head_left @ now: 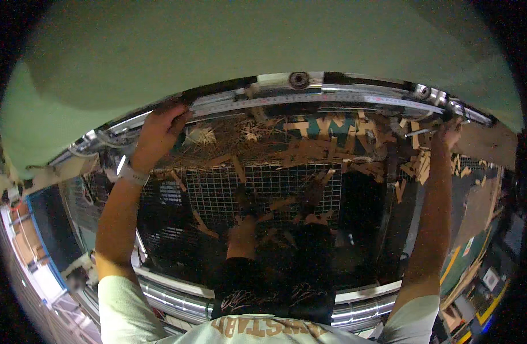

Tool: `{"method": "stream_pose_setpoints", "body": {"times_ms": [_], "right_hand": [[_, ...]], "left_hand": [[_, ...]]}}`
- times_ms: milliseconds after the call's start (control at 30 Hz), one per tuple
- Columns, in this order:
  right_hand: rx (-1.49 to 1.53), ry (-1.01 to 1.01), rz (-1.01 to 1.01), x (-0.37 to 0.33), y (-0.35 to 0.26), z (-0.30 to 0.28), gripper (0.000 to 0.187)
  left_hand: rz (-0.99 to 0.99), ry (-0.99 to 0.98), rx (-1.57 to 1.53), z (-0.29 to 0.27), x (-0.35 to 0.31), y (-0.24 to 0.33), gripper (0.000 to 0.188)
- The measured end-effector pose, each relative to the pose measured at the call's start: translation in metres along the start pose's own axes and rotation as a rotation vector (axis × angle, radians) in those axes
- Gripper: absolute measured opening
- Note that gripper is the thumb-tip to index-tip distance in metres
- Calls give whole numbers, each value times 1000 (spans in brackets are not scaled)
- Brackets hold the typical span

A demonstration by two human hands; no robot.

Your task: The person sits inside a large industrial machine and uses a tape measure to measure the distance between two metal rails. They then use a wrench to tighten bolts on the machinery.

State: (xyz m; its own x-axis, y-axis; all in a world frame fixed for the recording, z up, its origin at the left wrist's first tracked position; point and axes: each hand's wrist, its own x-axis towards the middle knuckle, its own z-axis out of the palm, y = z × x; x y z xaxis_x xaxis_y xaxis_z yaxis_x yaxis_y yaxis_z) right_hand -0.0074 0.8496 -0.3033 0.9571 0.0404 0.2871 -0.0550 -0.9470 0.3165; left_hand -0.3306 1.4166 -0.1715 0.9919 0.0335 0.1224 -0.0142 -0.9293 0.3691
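Observation:
A long pale measuring tape [286, 100] with fine markings is stretched along a shiny metal rail on the far machine edge. My left hand [162, 131], with a light watch on the wrist, is closed on its left end. My right hand [449, 135] is at the right end, its fingers bent in around the tape. The right fingertips are dim and partly hidden. Just left of that hand, a short metal rod [421, 132] sticks out. Above the tape, a round bolt-like fitting [299, 79] sits on the rail.
Beyond the rail rises a large pale green panel [263, 37]. Cardboard-like scraps [300, 152] litter the ledge and the wire grid [263, 180] around my feet. Metal rollers [180, 301] run close behind me. Yellow-edged equipment [484, 312] stands at the lower right.

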Motion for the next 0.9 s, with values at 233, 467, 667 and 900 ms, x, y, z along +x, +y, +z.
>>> {"method": "stream_pose_setpoints", "body": {"times_ms": [233, 467, 667, 900], "right_hand": [[1430, -28, 605, -5, -24, -38, 44], [1758, -263, 422, 6, 30, -10, 30], [1395, -28, 296, 0, 23, -30, 20], [1490, -116, 170, 2, 23, -41, 23]], "left_hand": [[18, -26, -46, -3, -10, -14, 13], [16, -83, -243, 6, -2, -27, 15], [-135, -179, -215, 9, -7, -40, 20], [-152, -185, -150, 7, -5, -41, 21]]}}
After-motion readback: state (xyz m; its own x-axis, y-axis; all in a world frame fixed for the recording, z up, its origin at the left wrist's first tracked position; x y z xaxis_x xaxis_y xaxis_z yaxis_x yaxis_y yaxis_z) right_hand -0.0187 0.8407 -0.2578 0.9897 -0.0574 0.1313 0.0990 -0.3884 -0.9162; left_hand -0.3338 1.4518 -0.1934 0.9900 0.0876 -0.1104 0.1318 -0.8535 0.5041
